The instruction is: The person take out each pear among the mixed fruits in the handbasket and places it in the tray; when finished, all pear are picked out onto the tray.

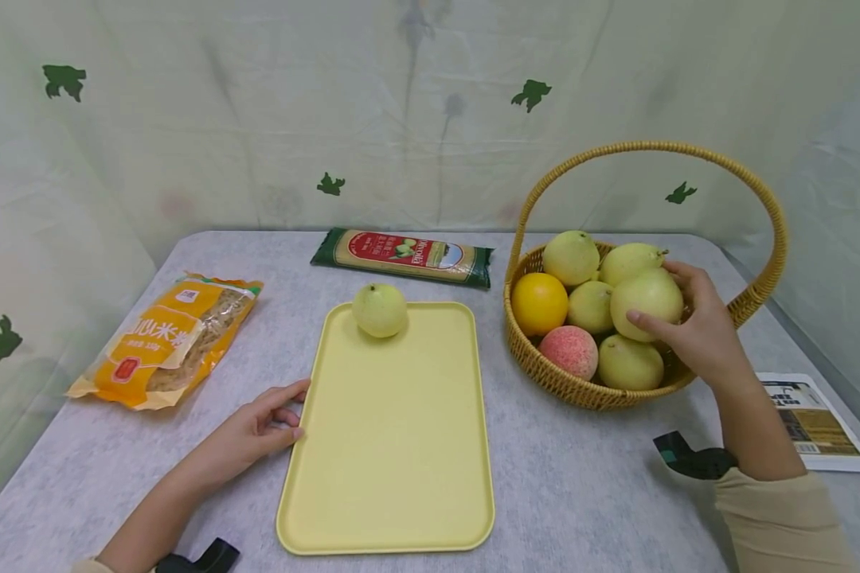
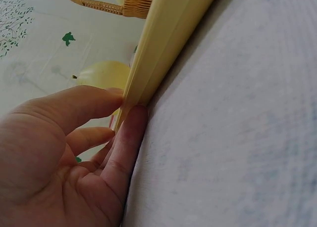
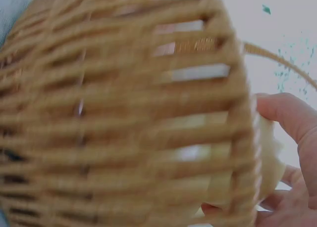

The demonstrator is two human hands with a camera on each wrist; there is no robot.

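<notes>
The left hand is pinching the left rim of the yellow tray. Right of the tray, the right hand is holding a pear, thumb and fingers parted around it, in the basket.

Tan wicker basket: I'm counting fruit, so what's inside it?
A round yellow-orange fruit, a round pink peach and several rounded pale-green pears, one held by the right hand. They cover the basket bottom; anything underneath is hidden.
</notes>
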